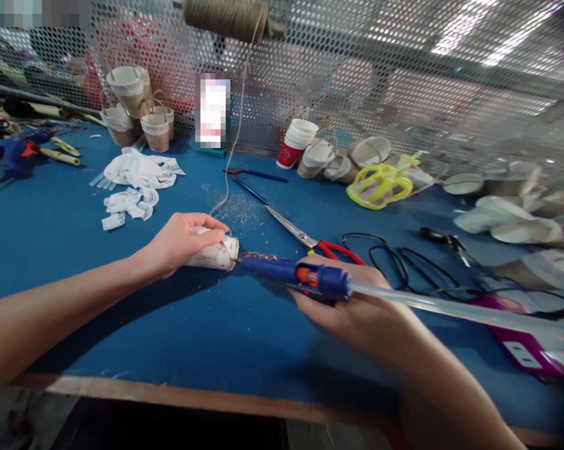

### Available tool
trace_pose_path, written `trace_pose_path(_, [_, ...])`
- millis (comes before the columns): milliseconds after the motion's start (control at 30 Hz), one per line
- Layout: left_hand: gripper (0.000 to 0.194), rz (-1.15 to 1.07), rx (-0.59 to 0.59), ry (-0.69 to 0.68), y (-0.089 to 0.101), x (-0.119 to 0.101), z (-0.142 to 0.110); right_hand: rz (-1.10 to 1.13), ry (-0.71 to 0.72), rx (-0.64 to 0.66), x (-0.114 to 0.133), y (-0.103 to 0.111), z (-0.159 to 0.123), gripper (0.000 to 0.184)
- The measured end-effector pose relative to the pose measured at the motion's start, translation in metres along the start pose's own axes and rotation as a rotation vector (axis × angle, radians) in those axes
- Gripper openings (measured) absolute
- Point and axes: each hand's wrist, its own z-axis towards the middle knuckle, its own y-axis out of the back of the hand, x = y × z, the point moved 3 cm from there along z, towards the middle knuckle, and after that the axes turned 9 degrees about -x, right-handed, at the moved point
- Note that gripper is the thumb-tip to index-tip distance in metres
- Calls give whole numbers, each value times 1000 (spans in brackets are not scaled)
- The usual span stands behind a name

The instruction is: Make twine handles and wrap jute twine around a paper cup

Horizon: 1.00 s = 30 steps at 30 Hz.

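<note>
My left hand [186,240] is closed around a white printed paper cup [216,253] lying on its side, its end facing right. Twine [239,119] comes down from a spool [226,17] to the cup under my fingers. My right hand [352,300] is wrapped round a blue hot glue gun [282,269], with a long clear glue stick [417,300] out of its back. The gun's nozzle is at the cup's right end; whether it touches cannot be made out.
Red-handled scissors [305,237] and blue-handled pliers [254,175] lie ahead. White scraps [141,169] are at left, twine-wrapped cups [157,128] behind. A yellow openwork piece [378,184], black cord [394,262] and purple power strip [516,337] are at right. A second glue gun [19,153] lies far left.
</note>
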Motion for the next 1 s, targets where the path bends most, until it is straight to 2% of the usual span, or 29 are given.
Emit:
trace_pose_path(100, [27,-12,3,1,0,0,0,-12,1,-55,1,3,1,15])
trace_pose_path(267, [27,3,-20,-10,1,-1,0,13,-16,15,2,1,0,16])
trace_pose_path(400, [27,10,-22,-23,1,-1,-1,1,-5,-59,-1,2,0,14])
trace_pose_path(567, [28,33,-16,-17,0,-1,-2,2,1,-15,-3,0,-1,12])
trace_pose_path(667, [28,42,-16,-14,1,1,-1,-15,27,-67,-2,2,3,10])
trace_pose_path(1000, [30,65,-24,-41,2,0,-2,-46,0,-97,-4,-1,8,13])
